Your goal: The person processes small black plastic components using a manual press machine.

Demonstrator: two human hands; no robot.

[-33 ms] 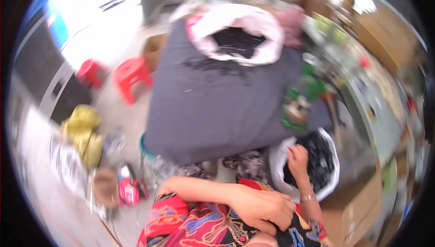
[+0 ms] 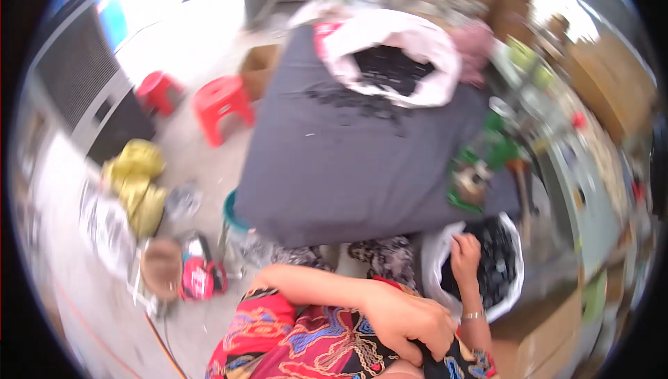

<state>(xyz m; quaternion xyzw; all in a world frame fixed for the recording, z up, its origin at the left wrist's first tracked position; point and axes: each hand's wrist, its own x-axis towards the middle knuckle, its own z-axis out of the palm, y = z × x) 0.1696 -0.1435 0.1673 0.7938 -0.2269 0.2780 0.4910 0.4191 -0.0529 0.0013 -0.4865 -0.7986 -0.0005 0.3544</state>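
My left hand (image 2: 412,322) lies across my body against the patterned red and black shirt (image 2: 313,341), its fingers curled down. Whether it grips the cloth or something else is hidden. My right hand (image 2: 466,261), with a bracelet on its wrist, is over the near left side of a white sack (image 2: 433,267) to the right of my legs. The sack holds loose black pieces (image 2: 499,254). The right fingers are bent together, and what they hold, if anything, is too blurred to name. On the table, a larger white sack (image 2: 445,76) stands open with similar black pieces inside.
More black pieces are scattered on the dark-covered table (image 2: 341,184). A green packet (image 2: 467,183) and a hammer-like tool (image 2: 523,198) lie at its right edge. Red stools (image 2: 221,100), yellow sacks (image 2: 136,184) and a round stool (image 2: 161,269) stand left. A cardboard box (image 2: 553,327) is at right.
The view has swung slightly, so the table, sacks and stools sit farther right in the picture. Both hands keep nearly the same pose.
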